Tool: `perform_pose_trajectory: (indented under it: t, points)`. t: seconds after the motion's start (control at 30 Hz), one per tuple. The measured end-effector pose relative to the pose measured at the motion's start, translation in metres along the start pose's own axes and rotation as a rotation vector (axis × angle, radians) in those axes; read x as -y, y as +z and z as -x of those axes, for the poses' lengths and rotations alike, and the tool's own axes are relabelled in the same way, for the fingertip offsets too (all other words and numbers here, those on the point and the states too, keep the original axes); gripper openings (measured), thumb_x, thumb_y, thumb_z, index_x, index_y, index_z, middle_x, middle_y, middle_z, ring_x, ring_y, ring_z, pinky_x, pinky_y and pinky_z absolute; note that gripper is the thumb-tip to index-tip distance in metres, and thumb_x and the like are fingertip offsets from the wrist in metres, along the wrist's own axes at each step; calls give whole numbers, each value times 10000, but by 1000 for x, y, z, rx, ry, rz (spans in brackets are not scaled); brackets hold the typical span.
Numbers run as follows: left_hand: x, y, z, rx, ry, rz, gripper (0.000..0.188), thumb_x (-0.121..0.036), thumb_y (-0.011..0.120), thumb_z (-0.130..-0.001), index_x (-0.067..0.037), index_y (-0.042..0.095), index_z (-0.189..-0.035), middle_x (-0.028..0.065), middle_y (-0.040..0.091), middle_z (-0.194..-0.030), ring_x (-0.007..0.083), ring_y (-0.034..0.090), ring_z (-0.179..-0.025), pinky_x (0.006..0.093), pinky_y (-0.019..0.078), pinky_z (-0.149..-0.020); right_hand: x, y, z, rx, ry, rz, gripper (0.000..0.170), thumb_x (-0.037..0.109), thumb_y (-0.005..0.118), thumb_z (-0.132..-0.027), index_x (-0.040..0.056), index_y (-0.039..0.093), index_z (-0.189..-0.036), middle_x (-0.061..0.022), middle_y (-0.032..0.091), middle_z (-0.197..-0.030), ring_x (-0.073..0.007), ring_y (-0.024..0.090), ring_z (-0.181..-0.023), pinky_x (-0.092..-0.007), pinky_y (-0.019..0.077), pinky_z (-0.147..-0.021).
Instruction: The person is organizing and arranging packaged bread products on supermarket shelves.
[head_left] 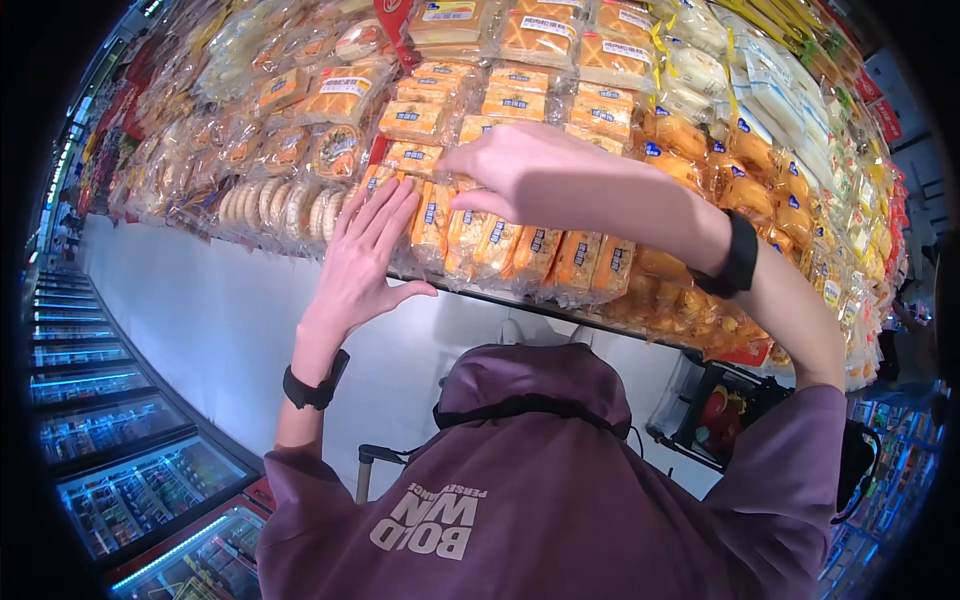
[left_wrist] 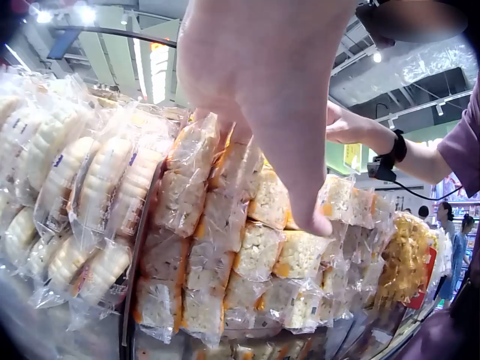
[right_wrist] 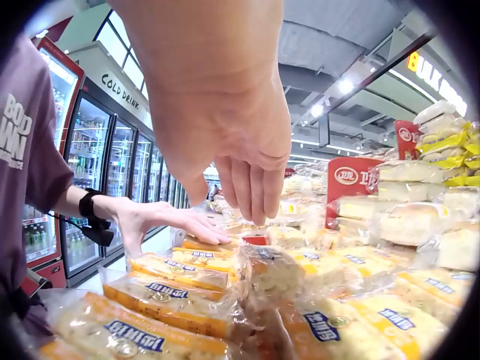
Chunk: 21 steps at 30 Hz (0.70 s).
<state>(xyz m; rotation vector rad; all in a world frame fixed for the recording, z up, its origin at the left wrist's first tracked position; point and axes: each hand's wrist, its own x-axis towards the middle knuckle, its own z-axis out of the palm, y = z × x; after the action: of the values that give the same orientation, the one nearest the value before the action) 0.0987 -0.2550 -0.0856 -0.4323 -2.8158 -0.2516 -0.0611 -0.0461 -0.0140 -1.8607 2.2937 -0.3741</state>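
Orange-and-white wrapped sandwich cakes (head_left: pixel 540 250) with blue labels stand in a row along the display's front edge; more cakes (head_left: pixel 515 100) are stacked flat behind them. My left hand (head_left: pixel 365 250) rests with straight fingers on the leftmost cakes of the front row, its thumb spread out to the right. In the left wrist view its thumb overlaps the packs' clear-wrapped ends (left_wrist: pixel 259 251). Over the cakes just behind that row hovers my right hand (head_left: pixel 505 170). Its fingers (right_wrist: pixel 255 187) point down, loosely extended, above a wrapped cake (right_wrist: pixel 266 270), with nothing seen in them.
Bagged round pastries (head_left: pixel 265 205) lie left of the cakes, beyond a dark divider (left_wrist: pixel 139 262). Yellow bagged buns (head_left: pixel 750 190) are on the right. A red sign (right_wrist: pixel 349 184) rises from the display. Drink coolers (right_wrist: pixel 90 150) line the aisle; a black cart (head_left: pixel 720 400) stands beside me.
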Motion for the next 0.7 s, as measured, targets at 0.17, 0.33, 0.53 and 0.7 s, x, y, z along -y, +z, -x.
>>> perform_pose_trajectory:
  t: [0.17, 0.33, 0.53, 0.7]
  points:
    - [-36, 3, -8, -106, 85, 104, 798, -448, 810, -744, -27, 564, -1375, 112, 573, -1425, 299, 522, -1334, 462, 382, -1146, 12, 9, 78, -53, 126, 146, 365, 328, 633, -961, 26, 604, -1164, -148, 675, -1109, -287, 676, -1028, -373, 553, -792]
    - [-53, 29, -26, -81, 221, 184, 585, -189, 801, -766, -1, 629, -1293, 124, 614, -1371, 290, 571, -1282, 415, 480, -1047, 30, 55, 113, -152, 130, 300, 598, 382, 631, -950, -19, 487, -1370, -182, 576, -1341, -297, 587, -1235, -386, 512, -951]
    - [-61, 53, -27, -210, 125, 247, 546, -105, 790, -775, 14, 630, -1284, 144, 634, -1340, 302, 575, -1300, 404, 518, -991, 45, 75, 121, -84, 172, 546, 576, 237, 567, -946, 5, 440, -1458, -229, 515, -1432, -364, 504, -1344, -489, 424, -1099]
    - [-68, 53, -28, -194, 104, 181, 562, -91, 783, -795, 6, 617, -1324, 160, 626, -1360, 308, 590, -1282, 409, 516, -982, 31, 79, 122, -112, 140, 518, 560, 195, 533, -947, 21, 433, -1471, -217, 511, -1440, -356, 486, -1365, -492, 409, -1116]
